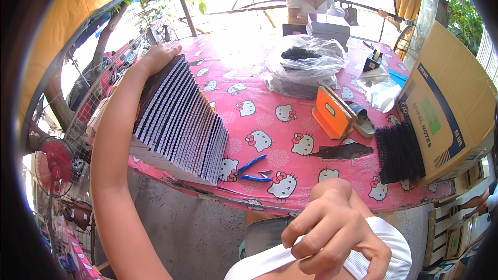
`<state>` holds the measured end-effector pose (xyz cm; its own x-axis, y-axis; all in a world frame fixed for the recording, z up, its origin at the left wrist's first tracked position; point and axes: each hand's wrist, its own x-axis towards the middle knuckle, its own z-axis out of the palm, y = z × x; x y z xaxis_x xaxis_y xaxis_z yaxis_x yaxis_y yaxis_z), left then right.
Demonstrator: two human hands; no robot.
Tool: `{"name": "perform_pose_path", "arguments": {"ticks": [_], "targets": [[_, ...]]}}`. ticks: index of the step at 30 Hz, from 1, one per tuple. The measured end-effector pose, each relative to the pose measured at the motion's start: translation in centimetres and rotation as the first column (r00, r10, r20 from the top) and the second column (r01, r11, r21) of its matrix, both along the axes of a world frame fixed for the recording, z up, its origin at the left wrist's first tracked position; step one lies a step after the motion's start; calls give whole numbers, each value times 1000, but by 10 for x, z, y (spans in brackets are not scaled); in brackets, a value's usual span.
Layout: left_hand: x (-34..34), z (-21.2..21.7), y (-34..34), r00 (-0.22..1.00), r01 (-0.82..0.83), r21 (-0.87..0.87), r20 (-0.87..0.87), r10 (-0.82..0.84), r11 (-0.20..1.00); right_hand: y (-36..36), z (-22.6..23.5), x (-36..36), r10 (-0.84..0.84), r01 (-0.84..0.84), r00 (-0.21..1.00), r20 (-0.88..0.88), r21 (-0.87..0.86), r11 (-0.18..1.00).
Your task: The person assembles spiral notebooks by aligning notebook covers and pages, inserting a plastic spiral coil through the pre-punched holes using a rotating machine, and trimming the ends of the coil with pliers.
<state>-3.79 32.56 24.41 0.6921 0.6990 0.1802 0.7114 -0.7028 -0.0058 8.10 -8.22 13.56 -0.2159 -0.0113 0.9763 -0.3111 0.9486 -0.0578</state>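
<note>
My left hand (158, 56) rests on the far end of a tall, leaning stack of dark-covered notebooks (179, 119) with punched edges, and my forearm runs along its left side. The stack lies on the left part of a pink cartoon-cat tablecloth (270, 119). My right hand (332, 228) is low near the table's front edge, fingers pinched on white fabric (386, 256) close to my body. Blue-handled pliers (252, 171) lie just right of the stack.
A bundle of black binding spirals (398, 153) and an orange box (332, 114) lie to the right, by a large cardboard carton (451, 103). A clear plastic bag (306, 67) with black items sits mid-table. A person (308, 0) sits across. A red fan (52, 168) stands at left.
</note>
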Motion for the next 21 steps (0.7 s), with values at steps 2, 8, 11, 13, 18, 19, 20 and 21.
{"name": "perform_pose_path", "arguments": {"ticks": [2, 8, 11, 13, 18, 19, 20, 21], "targets": [[0, -3, 0, 1000, -4, 7, -3, 4, 1000, 3, 11, 1, -28, 28, 999, 18, 22, 999], [-13, -2, -10, 994, -47, -123, 96, 59, 991, -9, 20, 48, -617, 627, 774, 140, -299, 719], [3, -2, -3, 997, 15, -23, 79, -13, 1000, 15, 48, 67, -836, 655, 507, -211, -536, 533], [4, -4, -6, 996, -12, -49, 83, 16, 999, 34, 57, 83, -801, 595, 526, -285, -550, 586], [-12, -2, -8, 997, 3, -49, 77, 1, 999, 73, -15, 33, -696, 886, 462, 549, -313, 342], [-5, -3, -10, 997, 10, -54, 77, -6, 999, 88, -47, 23, -667, 919, 390, 635, -225, 323], [-1, -3, -14, 997, 43, -35, 63, -41, 998, 102, -83, 16, -630, 939, 316, 709, -139, 315], [0, -3, -17, 997, 64, -14, 47, -64, 998, 113, -118, 13, -571, 964, 183, 800, -31, 266]]}}
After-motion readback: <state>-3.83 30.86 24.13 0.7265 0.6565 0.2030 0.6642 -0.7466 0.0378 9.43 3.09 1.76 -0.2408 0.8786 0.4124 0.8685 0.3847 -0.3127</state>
